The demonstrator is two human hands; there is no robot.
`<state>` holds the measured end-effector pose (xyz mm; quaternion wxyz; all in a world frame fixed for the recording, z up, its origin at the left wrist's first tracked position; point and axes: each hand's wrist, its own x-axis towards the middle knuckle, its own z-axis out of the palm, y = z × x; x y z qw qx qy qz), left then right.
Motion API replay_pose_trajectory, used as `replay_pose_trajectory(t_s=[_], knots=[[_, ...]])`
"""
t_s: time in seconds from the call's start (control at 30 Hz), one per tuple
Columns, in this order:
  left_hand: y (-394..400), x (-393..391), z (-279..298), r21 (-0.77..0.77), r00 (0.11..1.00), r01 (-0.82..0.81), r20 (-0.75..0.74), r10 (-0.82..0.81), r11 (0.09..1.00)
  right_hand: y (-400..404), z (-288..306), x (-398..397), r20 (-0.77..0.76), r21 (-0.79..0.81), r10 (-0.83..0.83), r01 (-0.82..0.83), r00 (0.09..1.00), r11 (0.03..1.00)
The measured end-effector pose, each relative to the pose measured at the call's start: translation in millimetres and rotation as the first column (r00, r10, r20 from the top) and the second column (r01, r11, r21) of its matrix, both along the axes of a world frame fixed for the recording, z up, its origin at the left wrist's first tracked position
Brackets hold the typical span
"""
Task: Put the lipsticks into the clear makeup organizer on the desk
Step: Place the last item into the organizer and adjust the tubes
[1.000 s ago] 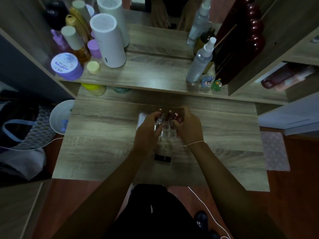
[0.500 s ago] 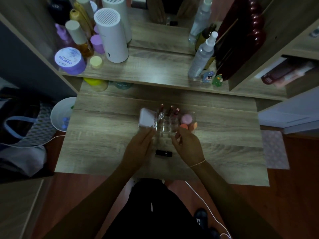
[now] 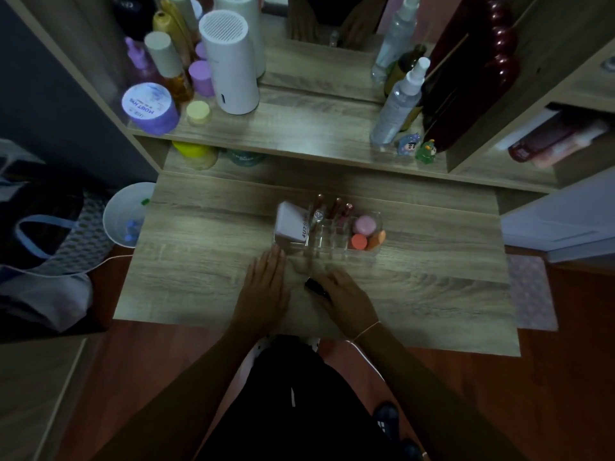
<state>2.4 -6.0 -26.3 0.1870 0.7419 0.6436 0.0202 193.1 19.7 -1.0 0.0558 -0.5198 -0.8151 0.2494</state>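
The clear makeup organizer (image 3: 372,252) stands mid-desk. Three lipsticks (image 3: 335,207) stand upright in its middle slots. A white box (image 3: 290,224) fills its left compartment, and pink and orange sponges (image 3: 365,225) sit in the right one. A black lipstick (image 3: 313,285) lies on the desk just in front of the organizer. My right hand (image 3: 347,299) is curled over it, fingers closed around its right end. My left hand (image 3: 266,287) rests flat on the desk, palm down, left of the black lipstick and holding nothing.
A raised shelf (image 3: 299,128) behind the desk carries a white cylinder (image 3: 231,64), bottles, a purple jar (image 3: 149,108) and spray bottles (image 3: 397,104). A white bin (image 3: 128,214) stands off the desk's left edge. A white cable (image 3: 109,261) runs beside it.
Both hands have drawn back from the organizer toward me. My right hand dropped onto the black lipstick on the desk; my left hand settled flat beside it.
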Motion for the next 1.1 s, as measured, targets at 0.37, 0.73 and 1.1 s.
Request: replay_pose_trajectory(t_s=[0.37, 0.73, 1.1], knots=[[11, -5, -5, -0.045, 0.995, -0.104, 0.009, 0.104, 0.994, 15, 2, -2, -0.132, -0.096, -0.348, 0.338, 0.928, 0.936], [6, -15, -24, -0.015, 0.995, -0.095, 0.021, 0.095, 0.995, 62, 32, -27, -0.417, 0.015, -0.590, 0.654, 0.692, 0.756], [4, -17, -34, 0.028, 0.995, -0.100, -0.002, 0.100, 0.995, 77, 20, -29, -0.262, -0.053, -0.560, 0.568, 0.786, 0.821]])
